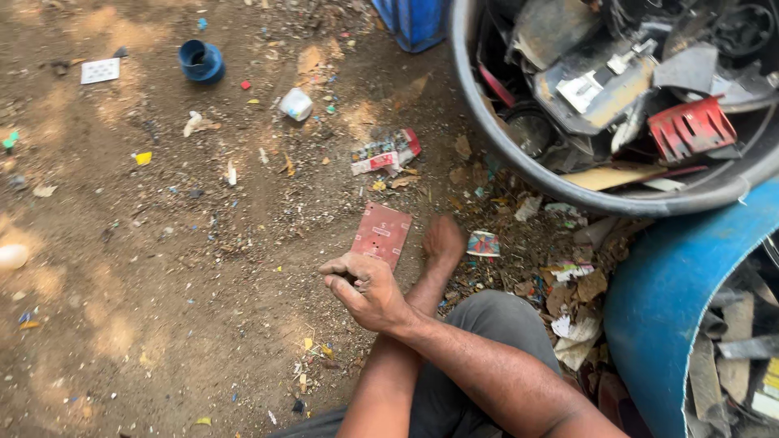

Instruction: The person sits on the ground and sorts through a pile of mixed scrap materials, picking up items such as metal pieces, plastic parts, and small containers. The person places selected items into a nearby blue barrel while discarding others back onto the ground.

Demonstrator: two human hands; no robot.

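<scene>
Bare dirt ground [162, 268] strewn with small plastic scraps. Nearest, one hand [365, 290], seemingly the right, curls closed on a red flat plate [381, 234], its far end resting on the dirt beside a bare foot [444, 241]. The other hand is unseen. Right, a blue drum [673, 284]; farther, a grey tub [519, 154] of broken parts; far left, a blue cap [200, 61].

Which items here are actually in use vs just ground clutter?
In use:
- right hand, closed around a small item, hidden
- red flat panel just beyond the hand
- grey tub of scrap parts

Lying about:
- blue cap
- white card
- printed wrapper
- white cup
</scene>
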